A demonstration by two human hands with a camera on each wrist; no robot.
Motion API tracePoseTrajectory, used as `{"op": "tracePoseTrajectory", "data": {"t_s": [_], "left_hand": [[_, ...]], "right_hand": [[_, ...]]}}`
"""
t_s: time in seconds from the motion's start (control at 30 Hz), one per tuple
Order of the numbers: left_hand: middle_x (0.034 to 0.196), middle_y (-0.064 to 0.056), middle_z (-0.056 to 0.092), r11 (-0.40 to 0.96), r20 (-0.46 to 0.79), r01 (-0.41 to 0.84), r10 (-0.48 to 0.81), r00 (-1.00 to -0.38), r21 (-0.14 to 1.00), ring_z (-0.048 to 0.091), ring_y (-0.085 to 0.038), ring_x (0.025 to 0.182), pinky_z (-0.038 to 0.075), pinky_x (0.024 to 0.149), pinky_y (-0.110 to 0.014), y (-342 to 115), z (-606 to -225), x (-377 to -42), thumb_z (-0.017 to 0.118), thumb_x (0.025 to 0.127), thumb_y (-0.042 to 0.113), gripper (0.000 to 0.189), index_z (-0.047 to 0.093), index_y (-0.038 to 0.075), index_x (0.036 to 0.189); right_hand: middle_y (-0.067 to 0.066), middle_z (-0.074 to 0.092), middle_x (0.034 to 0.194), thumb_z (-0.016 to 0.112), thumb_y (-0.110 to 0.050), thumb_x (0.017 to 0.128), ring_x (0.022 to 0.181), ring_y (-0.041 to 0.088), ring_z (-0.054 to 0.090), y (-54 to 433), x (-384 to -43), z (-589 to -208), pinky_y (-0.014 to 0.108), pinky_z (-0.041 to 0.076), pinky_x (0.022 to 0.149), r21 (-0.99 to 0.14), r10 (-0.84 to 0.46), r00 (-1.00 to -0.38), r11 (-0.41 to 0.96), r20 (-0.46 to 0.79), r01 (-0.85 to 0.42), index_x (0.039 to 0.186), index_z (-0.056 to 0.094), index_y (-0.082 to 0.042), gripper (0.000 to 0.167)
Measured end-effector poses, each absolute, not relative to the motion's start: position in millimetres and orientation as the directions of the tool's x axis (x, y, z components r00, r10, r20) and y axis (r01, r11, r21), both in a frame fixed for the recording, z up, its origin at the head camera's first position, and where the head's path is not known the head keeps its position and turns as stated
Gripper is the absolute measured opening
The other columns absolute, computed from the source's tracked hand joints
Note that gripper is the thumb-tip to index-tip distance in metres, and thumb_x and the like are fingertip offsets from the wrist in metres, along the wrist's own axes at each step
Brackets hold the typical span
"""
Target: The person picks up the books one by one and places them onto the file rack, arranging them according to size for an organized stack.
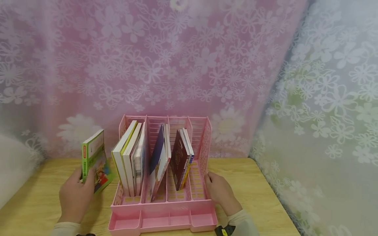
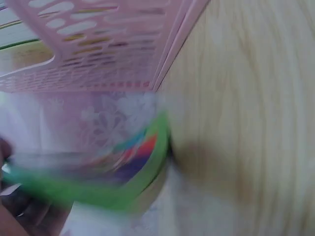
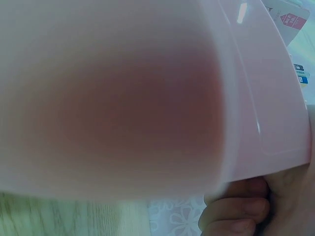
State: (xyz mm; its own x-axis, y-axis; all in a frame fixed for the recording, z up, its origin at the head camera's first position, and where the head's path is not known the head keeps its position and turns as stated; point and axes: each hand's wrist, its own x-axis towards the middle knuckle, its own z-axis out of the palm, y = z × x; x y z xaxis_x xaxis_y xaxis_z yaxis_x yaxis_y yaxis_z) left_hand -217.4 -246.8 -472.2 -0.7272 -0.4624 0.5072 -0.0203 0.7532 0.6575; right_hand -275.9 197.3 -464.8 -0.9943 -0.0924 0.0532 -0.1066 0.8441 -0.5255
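Note:
My left hand (image 1: pixel 75 193) grips a green-edged book (image 1: pixel 98 164) by its spine side, to the left of the pink book rack (image 1: pixel 163 208). The book stands roughly upright with a colourful picture on its cover; in the left wrist view the same book (image 2: pixel 142 162) is blurred beside the rack's slotted wall (image 2: pixel 113 44). At the rack's right side wall, my right hand (image 1: pixel 220 191) holds the front edge with curled fingers. In the right wrist view, curled fingers (image 3: pixel 236 209) show below the pink panel (image 3: pixel 266 98).
Several books (image 1: pixel 130 160) stand in the rack's leftmost compartment. Thinner books (image 1: pixel 160 157) lean in the second, and a dark brown book (image 1: pixel 179 160) leans with others in the third. Shallow trays (image 1: pixel 180 220) run along the front. The wooden table (image 1: pixel 245 183) meets floral curtains (image 1: pixel 183 65) behind.

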Motion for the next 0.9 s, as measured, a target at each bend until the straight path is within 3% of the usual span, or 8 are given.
{"op": "tracePoseTrajectory", "data": {"t_s": [0.2, 0.3, 0.47, 0.6, 0.73, 0.83, 0.9], "left_hand": [[0.087, -0.02, 0.072, 0.773, 0.317, -0.157, -0.424, -0.848, 0.615, 0.062, -0.027, 0.066, 0.04, 0.051, -0.035, -261, -465, -207, 0.063, 0.097, 0.033, 0.036, 0.067, -0.002, 0.102], [0.092, -0.023, 0.073, 0.782, 0.245, -0.154, -0.365, -0.898, 0.604, 0.064, -0.025, 0.069, 0.043, 0.053, -0.035, -264, -460, -206, 0.065, 0.096, 0.036, 0.044, 0.067, -0.006, 0.108], [0.102, -0.031, 0.072, 0.812, 0.125, -0.107, -0.216, -0.968, 0.574, 0.07, -0.033, 0.079, 0.05, 0.058, -0.042, -264, -448, -206, 0.067, 0.096, 0.043, 0.064, 0.059, -0.014, 0.123], [0.098, -0.023, 0.073, 0.851, 0.07, -0.057, -0.109, -0.992, 0.522, 0.065, -0.026, 0.074, 0.048, 0.057, -0.041, -255, -437, -204, 0.064, 0.098, 0.047, 0.064, 0.062, -0.012, 0.121], [0.083, -0.008, 0.072, 0.876, 0.014, -0.042, -0.056, -0.998, 0.481, 0.055, -0.018, 0.062, 0.042, 0.054, -0.038, -248, -431, -203, 0.055, 0.103, 0.048, 0.06, 0.067, -0.009, 0.117], [0.077, -0.004, 0.068, 0.868, -0.023, -0.051, -0.045, -0.999, 0.494, 0.057, -0.017, 0.061, 0.043, 0.055, -0.038, -246, -429, -202, 0.049, 0.106, 0.045, 0.061, 0.063, -0.011, 0.126], [0.083, -0.012, 0.071, 0.865, -0.01, -0.041, -0.041, -0.999, 0.5, 0.063, -0.02, 0.066, 0.047, 0.057, -0.042, -246, -429, -203, 0.048, 0.107, 0.042, 0.06, 0.059, -0.013, 0.13]], "right_hand": [[0.002, 0.051, 0.068, 0.041, -0.031, 0.112, 0.066, 0.017, 0.049, 197, -276, -465, 0.036, 0.041, 0.063, -0.519, -0.088, -0.995, 0.849, 0.052, -0.102, 0.096, 0.066, -0.013, 0.035], [0.001, 0.05, 0.068, 0.041, -0.031, 0.112, 0.066, 0.017, 0.049, 197, -277, -466, 0.036, 0.041, 0.063, -0.519, -0.091, -0.994, 0.848, 0.055, -0.106, 0.097, 0.067, -0.012, 0.035], [0.001, 0.049, 0.068, 0.04, -0.031, 0.112, 0.065, 0.017, 0.049, 197, -276, -468, 0.036, 0.041, 0.063, -0.519, -0.099, -0.994, 0.847, 0.051, -0.111, 0.095, 0.065, -0.012, 0.035], [0.001, 0.053, 0.07, 0.041, -0.031, 0.112, 0.068, 0.017, 0.051, 198, -276, -467, 0.038, 0.043, 0.065, -0.51, -0.098, -0.994, 0.853, 0.053, -0.111, 0.099, 0.067, -0.012, 0.035], [0.001, 0.051, 0.069, 0.04, -0.031, 0.112, 0.066, 0.016, 0.05, 197, -275, -467, 0.037, 0.042, 0.063, -0.522, -0.098, -0.994, 0.846, 0.05, -0.11, 0.1, 0.067, -0.011, 0.036], [0.001, 0.048, 0.068, 0.039, -0.032, 0.112, 0.064, 0.016, 0.048, 197, -276, -467, 0.035, 0.04, 0.061, -0.525, -0.102, -0.993, 0.843, 0.051, -0.114, 0.097, 0.065, -0.012, 0.036], [0.001, 0.047, 0.067, 0.039, -0.032, 0.112, 0.064, 0.016, 0.048, 197, -276, -467, 0.035, 0.04, 0.061, -0.523, -0.102, -0.993, 0.845, 0.053, -0.114, 0.097, 0.065, -0.012, 0.036]]}}
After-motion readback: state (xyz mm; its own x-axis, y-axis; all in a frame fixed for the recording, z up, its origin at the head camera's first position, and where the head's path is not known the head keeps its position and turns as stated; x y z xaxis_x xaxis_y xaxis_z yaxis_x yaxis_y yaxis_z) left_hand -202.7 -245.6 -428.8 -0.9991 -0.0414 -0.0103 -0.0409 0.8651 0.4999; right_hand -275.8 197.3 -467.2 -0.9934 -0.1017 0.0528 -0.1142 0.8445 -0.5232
